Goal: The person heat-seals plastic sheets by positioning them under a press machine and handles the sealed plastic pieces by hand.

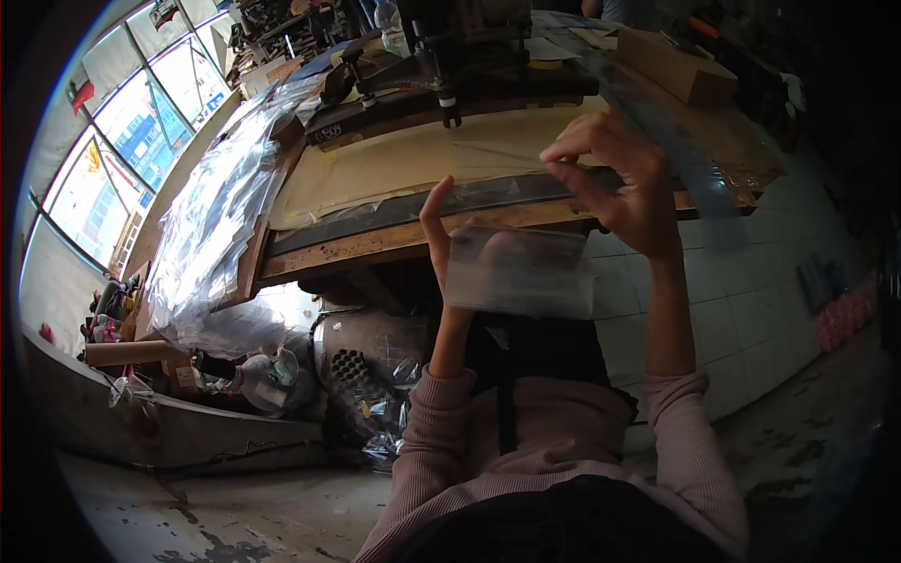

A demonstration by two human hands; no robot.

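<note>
My left hand (438,235) holds a small rectangular clear plastic piece (521,274) in front of the table's near edge. One finger points up beside the plastic, and the other fingers show dimly through it. Higher and to the right, my right hand (619,178) is raised over the table with thumb and forefinger brought together in a pinch. A thin dark line lies just left of those fingertips; whether they grip it cannot be made out. Beyond both hands is the worktable's tan board (375,178).
A dark machine (469,56) stands over the back of the board. Crumpled clear plastic sheets (211,206) pile up at the left. A cardboard box (676,68) sits at the far right. Plastic scraps (380,413) and an egg-carton-like tray (350,366) lie below the table.
</note>
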